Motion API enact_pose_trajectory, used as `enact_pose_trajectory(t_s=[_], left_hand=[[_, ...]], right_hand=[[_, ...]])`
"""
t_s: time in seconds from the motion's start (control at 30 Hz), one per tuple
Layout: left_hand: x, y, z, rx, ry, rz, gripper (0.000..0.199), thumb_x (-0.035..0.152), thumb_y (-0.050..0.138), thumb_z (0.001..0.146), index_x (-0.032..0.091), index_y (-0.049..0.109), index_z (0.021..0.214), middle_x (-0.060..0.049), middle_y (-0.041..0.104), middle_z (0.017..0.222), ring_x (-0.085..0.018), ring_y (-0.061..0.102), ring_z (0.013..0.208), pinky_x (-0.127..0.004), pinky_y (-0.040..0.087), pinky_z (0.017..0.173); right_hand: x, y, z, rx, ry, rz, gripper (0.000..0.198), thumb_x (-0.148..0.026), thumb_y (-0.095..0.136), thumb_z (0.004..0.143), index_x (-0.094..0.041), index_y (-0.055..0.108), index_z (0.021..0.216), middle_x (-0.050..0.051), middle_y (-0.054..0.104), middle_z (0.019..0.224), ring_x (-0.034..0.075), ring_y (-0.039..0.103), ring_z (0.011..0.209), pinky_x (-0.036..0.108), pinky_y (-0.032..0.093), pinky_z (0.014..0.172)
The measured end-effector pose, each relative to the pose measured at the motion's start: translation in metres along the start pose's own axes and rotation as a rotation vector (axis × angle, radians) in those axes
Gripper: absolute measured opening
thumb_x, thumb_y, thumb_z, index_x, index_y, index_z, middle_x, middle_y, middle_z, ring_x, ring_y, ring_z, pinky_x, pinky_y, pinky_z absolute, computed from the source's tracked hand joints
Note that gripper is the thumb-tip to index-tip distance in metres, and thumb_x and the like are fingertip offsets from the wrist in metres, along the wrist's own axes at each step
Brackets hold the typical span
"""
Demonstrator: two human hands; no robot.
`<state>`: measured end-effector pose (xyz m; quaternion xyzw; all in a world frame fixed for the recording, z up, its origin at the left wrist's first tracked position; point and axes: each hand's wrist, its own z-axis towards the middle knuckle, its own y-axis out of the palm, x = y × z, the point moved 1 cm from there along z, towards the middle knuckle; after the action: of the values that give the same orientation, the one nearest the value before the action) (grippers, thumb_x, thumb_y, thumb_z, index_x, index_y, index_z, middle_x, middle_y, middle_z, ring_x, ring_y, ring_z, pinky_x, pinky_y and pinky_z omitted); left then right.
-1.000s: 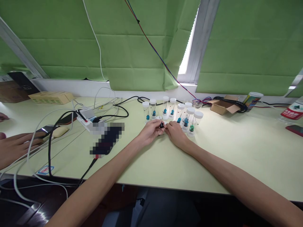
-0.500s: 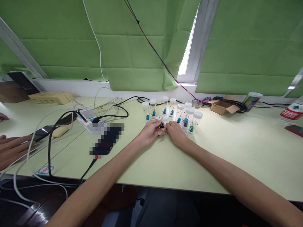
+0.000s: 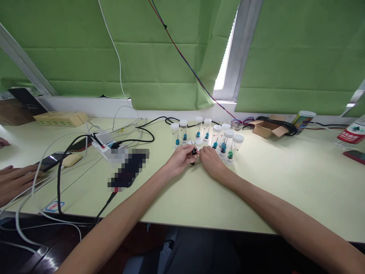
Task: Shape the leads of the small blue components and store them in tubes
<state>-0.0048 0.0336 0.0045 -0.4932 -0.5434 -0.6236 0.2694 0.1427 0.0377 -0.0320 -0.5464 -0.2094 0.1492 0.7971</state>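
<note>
My left hand (image 3: 181, 158) pinches a small black piece (image 3: 194, 151) with a thin stem pointing up. Close against it on the right, my right hand (image 3: 211, 159) has its fingers curled together; what they hold, if anything, is hidden. Below the left fingertips a second dark bit (image 3: 192, 163) shows. Around the hands stand several clear tubes with white caps. One tube (image 3: 175, 135) at the left holds a blue part on a thin rod, and a tube (image 3: 234, 148) by my right hand has a green part inside.
To the left lie a blurred dark device (image 3: 128, 171), a power strip (image 3: 103, 146) with tangled cables, and another person's hand (image 3: 17, 182) near a phone (image 3: 54, 160). Behind on the right are an open cardboard box (image 3: 268, 127), a can (image 3: 303, 121) and a bottle (image 3: 352, 131).
The black piece has tilted slightly between my left fingers, and a dark bit now shows beneath them. My right fingers have shifted very slightly; the tubes stay put.
</note>
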Motion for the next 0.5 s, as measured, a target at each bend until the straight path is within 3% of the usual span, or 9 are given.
enact_pose_trajectory(t_s=[0.5], left_hand=[[0.0017,-0.0008,-0.0002,0.009,-0.003,0.009,0.014,0.013,0.06,0.087,0.01,0.061,0.074,-0.007,0.061,0.074,-0.009,0.054,0.055,-0.02,0.039,0.048]], right_hand=[[0.0059,-0.0028,-0.0041,0.109,0.045,0.113,0.03,0.009,0.042,0.079,-0.016,0.054,0.091,0.014,0.061,0.092,0.027,0.051,0.083,0.036,0.042,0.075]])
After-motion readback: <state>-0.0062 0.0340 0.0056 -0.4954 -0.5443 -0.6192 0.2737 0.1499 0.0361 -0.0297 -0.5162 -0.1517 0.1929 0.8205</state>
